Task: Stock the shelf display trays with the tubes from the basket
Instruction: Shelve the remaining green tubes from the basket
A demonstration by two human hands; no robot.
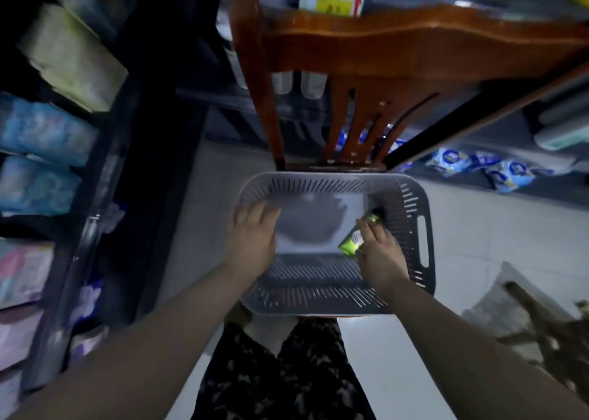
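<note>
Dim shop shelves flank us. Our right hand (381, 254) has its grip clamped on a green tube (357, 236) inside the grey slotted plastic basket (411, 196); left hand (255, 231) spread, empty. We should lift clear of the wall.

tube (358, 235) partly hidden by fingers (373, 233), shelf goods (41, 132) blurred

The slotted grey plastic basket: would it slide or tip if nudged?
The slotted grey plastic basket looks nearly empty, so probably light and easy to slide. Its wide, low shape should resist tipping. The left hand resting inside may steady it.
</note>
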